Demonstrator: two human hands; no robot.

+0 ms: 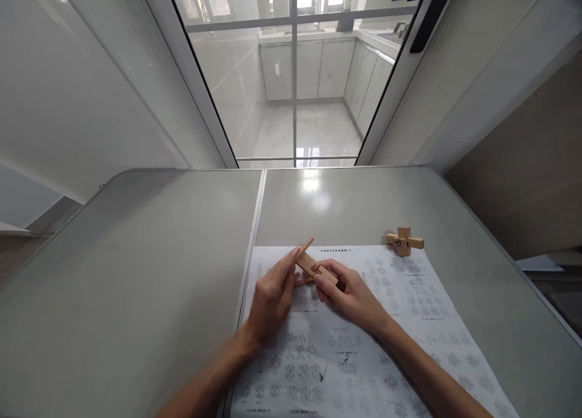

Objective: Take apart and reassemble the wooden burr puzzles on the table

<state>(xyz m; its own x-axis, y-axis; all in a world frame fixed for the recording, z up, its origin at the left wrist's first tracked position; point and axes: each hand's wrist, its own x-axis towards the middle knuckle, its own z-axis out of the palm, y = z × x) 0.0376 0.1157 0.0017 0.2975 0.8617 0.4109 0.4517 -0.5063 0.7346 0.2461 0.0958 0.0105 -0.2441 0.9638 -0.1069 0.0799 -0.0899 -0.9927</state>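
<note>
Several wooden puzzle pieces [306, 262] are held between my two hands above a printed sheet. My left hand [274, 290] is closed on their left side, with one thin stick pointing up past its fingertips. Between thumb and fingers, my right hand [341, 286] pinches a notched wooden block at the right end. How the pieces fit together is partly hidden by my fingers. An assembled wooden cross puzzle [404, 242], with dark marks on its front, rests at the sheet's upper right corner.
The printed instruction sheet [364, 339], covered with small diagrams, lies on a grey folding table [182, 266] with a seam left of the sheet. Beyond the table's far edge stands a glass door [294, 90] with a black handle [425, 17].
</note>
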